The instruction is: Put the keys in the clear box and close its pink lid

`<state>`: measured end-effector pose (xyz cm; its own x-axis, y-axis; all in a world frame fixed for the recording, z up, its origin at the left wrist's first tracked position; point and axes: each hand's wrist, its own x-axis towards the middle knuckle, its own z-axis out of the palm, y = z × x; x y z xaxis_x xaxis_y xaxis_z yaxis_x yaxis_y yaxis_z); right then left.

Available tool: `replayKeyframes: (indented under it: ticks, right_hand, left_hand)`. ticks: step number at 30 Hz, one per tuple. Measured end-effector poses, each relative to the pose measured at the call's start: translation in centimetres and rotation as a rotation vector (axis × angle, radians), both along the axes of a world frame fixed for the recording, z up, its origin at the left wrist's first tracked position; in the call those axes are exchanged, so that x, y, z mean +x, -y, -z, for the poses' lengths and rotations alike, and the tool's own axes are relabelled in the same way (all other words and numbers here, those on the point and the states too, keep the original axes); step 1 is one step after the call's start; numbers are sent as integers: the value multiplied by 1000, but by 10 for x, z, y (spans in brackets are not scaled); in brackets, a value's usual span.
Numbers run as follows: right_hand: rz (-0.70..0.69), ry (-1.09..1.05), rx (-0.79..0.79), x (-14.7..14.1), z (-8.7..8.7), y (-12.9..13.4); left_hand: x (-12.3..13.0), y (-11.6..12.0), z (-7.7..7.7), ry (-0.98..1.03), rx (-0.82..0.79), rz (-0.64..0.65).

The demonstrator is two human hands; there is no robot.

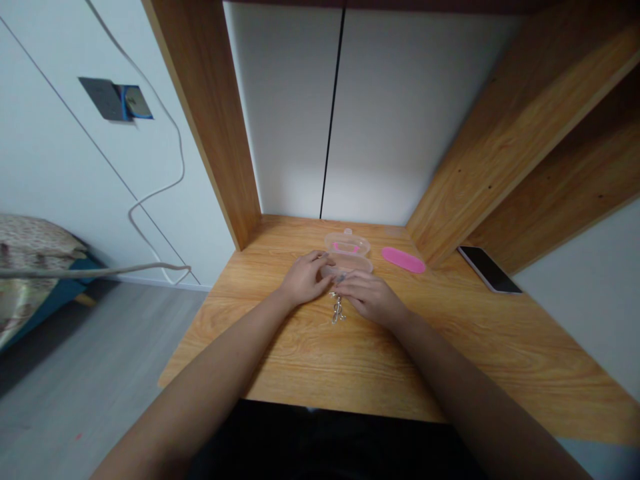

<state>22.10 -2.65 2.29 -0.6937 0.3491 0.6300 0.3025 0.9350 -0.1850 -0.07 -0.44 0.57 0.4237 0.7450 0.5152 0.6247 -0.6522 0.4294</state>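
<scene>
A small clear plastic case [357, 263] lies with its lid [349, 244] folded back, and pink pieces show in the lid. My left hand [305, 279] curls its fingers and thumb round the case's left end. At the case's near edge, my right hand [369, 295] has its fingers closed together, pointing left. Its fingertips meet near something small and greyish that I cannot make out. Just below the hands, a little heap of shiny silver metal pieces [338, 311] rests on the wooden desktop [320, 363]. Fingers hide the front of the case.
To the right of the case is a flat pink oval piece [403, 260]. Farther right, a phone [490, 270] lies by the wall. Wooden uprights [220, 133] frame the desk's back. A white cable [181, 153] hangs at left, near a wall socket [107, 100].
</scene>
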Motion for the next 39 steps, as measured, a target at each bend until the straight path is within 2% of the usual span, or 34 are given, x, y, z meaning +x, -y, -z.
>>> replayKeyframes:
  ticks: [4, 11, 17, 25, 39]
  right_hand:
    - [-38, 25, -36, 1, 3, -2]
    - [0, 53, 2, 4, 3, -2]
    - [-23, 17, -13, 4, 3, 0]
    - [69, 32, -29, 2, 0, 3]
    - [19, 2, -96, 4, -3, 9]
  left_hand:
    - [0, -1, 1, 3, -5, 0]
    - [0, 0, 1, 10, 6, 1]
    - [1, -1, 2, 15, 3, 7]
    - [0, -2, 3, -15, 8, -8]
    - [-1, -1, 2, -5, 9, 3]
